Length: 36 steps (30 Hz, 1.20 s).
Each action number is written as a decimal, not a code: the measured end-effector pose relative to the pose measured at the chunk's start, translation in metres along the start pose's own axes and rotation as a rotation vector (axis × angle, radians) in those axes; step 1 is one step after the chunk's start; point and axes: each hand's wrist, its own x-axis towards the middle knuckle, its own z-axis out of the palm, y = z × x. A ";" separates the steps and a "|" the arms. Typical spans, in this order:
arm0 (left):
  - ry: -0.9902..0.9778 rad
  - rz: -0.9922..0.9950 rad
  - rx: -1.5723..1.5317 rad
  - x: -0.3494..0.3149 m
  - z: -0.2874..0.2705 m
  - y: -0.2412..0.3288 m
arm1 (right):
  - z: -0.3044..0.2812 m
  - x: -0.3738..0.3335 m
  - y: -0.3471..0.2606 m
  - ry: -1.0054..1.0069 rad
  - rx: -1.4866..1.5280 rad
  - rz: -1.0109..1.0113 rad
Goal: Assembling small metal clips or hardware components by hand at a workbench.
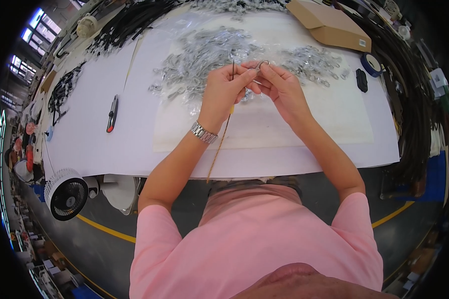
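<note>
— So, nearest first: what is each hand doing?

— Left hand (224,89), a metal watch (204,132) on its wrist, has its grip closed on a thin brown cord (219,147) that hangs down past the surface (85,134) edge. Right hand (283,87) pinches a small metal ring clip (262,64) at its fingertips, touching the left hand's fingers.

— And beyond them?

— Just behind lies a heap of silvery metal clips (204,55) on clear plastic (too jumbled to count). To the left a utility knife (112,113); far right, a tape roll (370,63) and a cardboard box (329,22). A small fan (65,193) stands below the surface.
</note>
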 end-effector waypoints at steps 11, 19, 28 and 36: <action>-0.078 -0.022 0.044 0.010 -0.026 0.017 | -0.008 0.000 -0.007 -0.081 0.063 0.137; -0.104 -0.021 0.156 0.010 -0.022 -0.002 | -0.013 0.001 -0.009 -0.321 -0.033 0.436; 0.033 0.182 0.291 0.004 -0.012 -0.006 | 0.010 -0.011 -0.016 -0.185 -0.577 0.198; 0.011 0.161 0.352 0.007 -0.015 -0.004 | -0.001 -0.007 -0.006 -0.121 -0.686 0.099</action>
